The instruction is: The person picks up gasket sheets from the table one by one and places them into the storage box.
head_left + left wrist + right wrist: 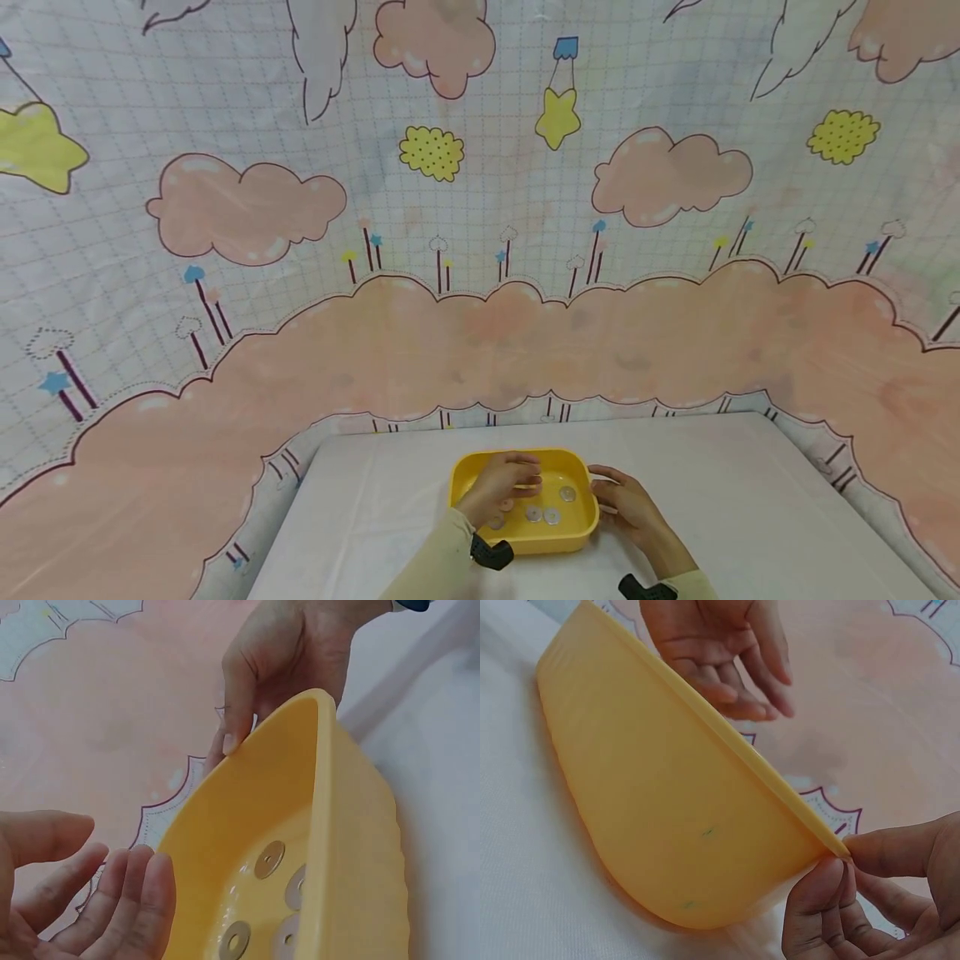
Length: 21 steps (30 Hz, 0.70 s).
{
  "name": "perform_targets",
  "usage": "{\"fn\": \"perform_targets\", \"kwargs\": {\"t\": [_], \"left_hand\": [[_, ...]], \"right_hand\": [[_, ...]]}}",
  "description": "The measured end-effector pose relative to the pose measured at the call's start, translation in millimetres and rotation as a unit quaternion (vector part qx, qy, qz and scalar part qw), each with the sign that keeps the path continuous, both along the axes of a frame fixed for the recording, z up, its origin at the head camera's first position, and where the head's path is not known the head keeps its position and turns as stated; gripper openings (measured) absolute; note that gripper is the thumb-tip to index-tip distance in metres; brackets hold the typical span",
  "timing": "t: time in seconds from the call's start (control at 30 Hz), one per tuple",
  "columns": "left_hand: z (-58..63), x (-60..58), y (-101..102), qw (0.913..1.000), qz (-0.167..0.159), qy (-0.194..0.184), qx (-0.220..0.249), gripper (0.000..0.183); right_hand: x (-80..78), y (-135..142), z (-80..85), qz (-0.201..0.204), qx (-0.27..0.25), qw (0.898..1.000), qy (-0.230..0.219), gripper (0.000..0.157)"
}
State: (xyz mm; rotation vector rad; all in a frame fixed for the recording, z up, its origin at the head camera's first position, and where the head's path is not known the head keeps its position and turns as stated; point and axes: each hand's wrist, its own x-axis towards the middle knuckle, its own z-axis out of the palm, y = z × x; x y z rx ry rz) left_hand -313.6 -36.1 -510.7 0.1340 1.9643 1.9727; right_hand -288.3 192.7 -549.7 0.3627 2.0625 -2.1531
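Observation:
A yellow plastic tray (542,546) with rounded corners and tall sides sits on the table. On its floor lie several flat metal washers (567,494), each round with a hole in the middle. My left hand (504,483) hovers over the left part of the tray, fingers loosely extended and apart, with nothing visible in it; it hides some of the tray floor. At the tray's right end, my right hand (630,508) pinches the rim between thumb and fingers, as the right wrist view shows with the hand (885,900) at the rim's corner.
A white cloth covers the table (360,517). Behind it hangs a backdrop (525,342) printed with clouds and stars. Dark wrist straps (492,552) sit on both sleeves.

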Motion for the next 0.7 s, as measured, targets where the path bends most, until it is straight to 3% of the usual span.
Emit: {"fn": "perform_targets", "kwargs": {"t": [0.33,0.7], "left_hand": [[15.0,16.9,-17.0,0.9984,0.002,0.051,-0.022,0.032],[29.3,36.8,-38.9,0.9885,0.020,0.133,-0.069,0.026]], "right_hand": [[0.6,0.0,0.1,-0.003,-0.001,1.000,-0.001,0.039],[3.5,-2.8,2.4,-0.001,-0.008,1.000,0.001,0.041]]}}
